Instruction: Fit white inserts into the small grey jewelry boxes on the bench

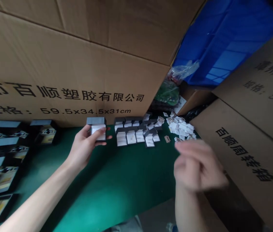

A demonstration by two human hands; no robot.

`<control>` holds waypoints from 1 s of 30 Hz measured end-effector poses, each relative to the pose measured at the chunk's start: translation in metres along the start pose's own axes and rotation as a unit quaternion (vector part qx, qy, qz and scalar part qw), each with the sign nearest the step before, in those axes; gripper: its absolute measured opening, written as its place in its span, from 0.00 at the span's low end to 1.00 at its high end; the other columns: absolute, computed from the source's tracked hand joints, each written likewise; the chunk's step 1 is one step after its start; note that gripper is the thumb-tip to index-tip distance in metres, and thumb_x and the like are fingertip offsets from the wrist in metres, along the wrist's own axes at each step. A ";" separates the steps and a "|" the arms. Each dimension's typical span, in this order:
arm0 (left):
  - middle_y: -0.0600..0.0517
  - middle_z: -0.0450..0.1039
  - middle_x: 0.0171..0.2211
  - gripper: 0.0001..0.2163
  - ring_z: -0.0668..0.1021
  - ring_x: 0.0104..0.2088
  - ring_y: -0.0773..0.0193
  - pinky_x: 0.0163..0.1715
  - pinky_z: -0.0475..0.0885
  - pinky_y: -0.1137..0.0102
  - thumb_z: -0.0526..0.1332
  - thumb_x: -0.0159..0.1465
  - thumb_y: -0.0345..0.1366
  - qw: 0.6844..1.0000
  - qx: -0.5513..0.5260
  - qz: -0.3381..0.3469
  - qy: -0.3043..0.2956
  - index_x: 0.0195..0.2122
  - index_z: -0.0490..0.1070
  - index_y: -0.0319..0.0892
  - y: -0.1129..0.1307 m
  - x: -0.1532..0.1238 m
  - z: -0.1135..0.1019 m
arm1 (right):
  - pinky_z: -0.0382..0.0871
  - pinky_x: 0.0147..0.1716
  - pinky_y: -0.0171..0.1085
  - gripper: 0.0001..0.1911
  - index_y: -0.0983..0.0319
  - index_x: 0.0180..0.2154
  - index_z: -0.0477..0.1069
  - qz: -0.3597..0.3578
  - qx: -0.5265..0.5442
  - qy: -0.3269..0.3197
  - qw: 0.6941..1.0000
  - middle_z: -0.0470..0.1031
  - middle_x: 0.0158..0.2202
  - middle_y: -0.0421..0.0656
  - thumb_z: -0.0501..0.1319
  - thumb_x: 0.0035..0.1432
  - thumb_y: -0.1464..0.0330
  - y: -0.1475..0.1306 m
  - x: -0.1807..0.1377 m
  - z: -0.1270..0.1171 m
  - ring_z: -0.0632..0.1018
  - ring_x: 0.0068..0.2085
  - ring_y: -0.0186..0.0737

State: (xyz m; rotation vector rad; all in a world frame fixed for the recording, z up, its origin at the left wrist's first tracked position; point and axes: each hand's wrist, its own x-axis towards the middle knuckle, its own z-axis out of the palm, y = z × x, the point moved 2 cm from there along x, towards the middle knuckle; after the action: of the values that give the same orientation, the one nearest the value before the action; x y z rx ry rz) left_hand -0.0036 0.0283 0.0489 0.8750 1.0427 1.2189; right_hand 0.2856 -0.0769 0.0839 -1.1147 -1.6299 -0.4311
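My left hand is closed around a small open grey box with a white lining, held above the green table. To its right, several more open grey boxes with white insides stand in rows on the table. Beyond them lies a heap of small white cards. My right hand hovers near that heap, blurred by motion, fingers curled; whether it holds anything I cannot make out.
A big printed cardboard carton walls off the back. More cartons stand on the right under a blue crate. Dark open boxes with gold inserts line the left side. A green bag sits in the corner.
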 end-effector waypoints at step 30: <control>0.55 0.85 0.43 0.14 0.86 0.43 0.48 0.27 0.81 0.68 0.71 0.58 0.47 0.995 0.094 0.035 0.014 0.43 0.79 0.51 -0.011 0.009 -0.007 | 0.67 0.60 0.49 0.21 0.60 0.43 0.78 0.200 -0.123 -0.160 0.959 0.79 0.50 0.48 0.49 0.60 0.75 0.188 -0.028 0.060 0.75 0.55 0.45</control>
State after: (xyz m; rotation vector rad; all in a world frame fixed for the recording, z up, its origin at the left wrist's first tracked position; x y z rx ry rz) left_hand -0.0063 0.0353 0.0355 1.0493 1.1711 1.2075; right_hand 0.4088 0.0488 -0.0102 -1.7334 -1.5959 -0.1951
